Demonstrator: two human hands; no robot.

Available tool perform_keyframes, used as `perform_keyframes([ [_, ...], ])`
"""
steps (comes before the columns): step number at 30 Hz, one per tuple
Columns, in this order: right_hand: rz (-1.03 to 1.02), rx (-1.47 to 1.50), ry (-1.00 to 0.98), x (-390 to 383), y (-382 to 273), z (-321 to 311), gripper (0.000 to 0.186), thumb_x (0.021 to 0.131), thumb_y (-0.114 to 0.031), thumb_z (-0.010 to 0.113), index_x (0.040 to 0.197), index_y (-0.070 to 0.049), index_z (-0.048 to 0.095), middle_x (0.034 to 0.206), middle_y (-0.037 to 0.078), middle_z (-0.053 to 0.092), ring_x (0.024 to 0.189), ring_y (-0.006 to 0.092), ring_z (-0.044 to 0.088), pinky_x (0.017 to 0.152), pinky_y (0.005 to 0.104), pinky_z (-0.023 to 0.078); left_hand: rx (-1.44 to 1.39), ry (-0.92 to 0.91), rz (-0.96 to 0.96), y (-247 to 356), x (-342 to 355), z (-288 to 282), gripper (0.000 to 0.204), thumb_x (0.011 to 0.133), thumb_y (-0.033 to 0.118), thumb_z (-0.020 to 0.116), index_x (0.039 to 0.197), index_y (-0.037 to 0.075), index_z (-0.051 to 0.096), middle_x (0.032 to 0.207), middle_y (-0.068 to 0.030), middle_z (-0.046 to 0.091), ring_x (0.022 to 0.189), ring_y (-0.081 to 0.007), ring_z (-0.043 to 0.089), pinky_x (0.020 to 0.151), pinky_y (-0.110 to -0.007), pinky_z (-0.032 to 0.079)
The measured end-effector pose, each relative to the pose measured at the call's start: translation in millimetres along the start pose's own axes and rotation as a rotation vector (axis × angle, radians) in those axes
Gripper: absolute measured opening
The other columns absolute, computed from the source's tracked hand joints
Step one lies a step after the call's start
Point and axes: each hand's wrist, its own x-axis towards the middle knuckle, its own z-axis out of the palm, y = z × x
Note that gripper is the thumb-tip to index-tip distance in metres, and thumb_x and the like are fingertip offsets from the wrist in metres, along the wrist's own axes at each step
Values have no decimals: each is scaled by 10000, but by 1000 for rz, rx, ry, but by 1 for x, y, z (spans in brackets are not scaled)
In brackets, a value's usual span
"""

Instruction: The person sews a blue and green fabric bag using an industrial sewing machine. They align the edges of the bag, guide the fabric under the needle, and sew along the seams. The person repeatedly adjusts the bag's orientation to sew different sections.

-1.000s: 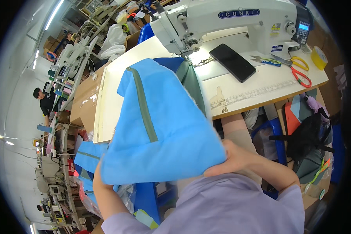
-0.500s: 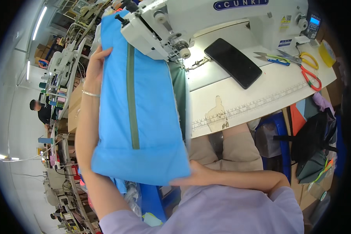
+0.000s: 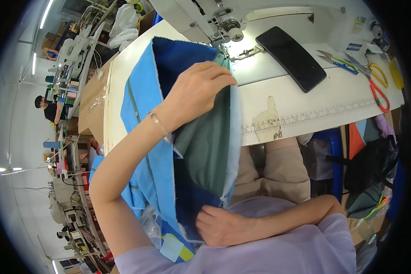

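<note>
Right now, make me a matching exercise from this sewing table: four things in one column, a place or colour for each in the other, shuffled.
Things:
1. Phone
2. Scissors
3. Left hand
4. Right hand

Places or colours:
A. At the end of the fabric nearest the body
B. One red handle, one yellow
C. Black, flat on the table
D. At the fabric's end nearer the machine

Right pairs: 1-C, 2-B, 3-D, 4-A

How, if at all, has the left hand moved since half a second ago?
Yes, rightward: the left hand was left of the sewing head; now it is on that head's near side.
</note>
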Motion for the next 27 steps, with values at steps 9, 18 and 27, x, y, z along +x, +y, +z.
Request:
perform_keyframes([
  [9,478,588,450,-70,30,-2,406,843,-131,789,1190,38,663,1280,206,614,1269,311,564,1070,400,449,-21,-124,157,-5,9,17,195,655,-56,651,763,91,583,895,-31,589,1011,-288,609,908,-397,513],
  [18,1138,668,635,-63,101,42,622,801,-222,856,1300,54,606,1278,194,636,1210,332,599,1048,431,450,-193,-107,-70,25,-3,7,314,664,-89,591,916,71,688,1031,-90,665,1044,-301,625,992,-412,488],
  [27,1115,665,501,-77,136,71,543,844,-165,814,1291,42,587,1202,147,683,1047,267,684,906,388,545,5,-280,-1000,-47,-3,12,691,1007,493,483,1500,12,448,1439,-294,541,1260,-491,551,1123,-438,411],
])
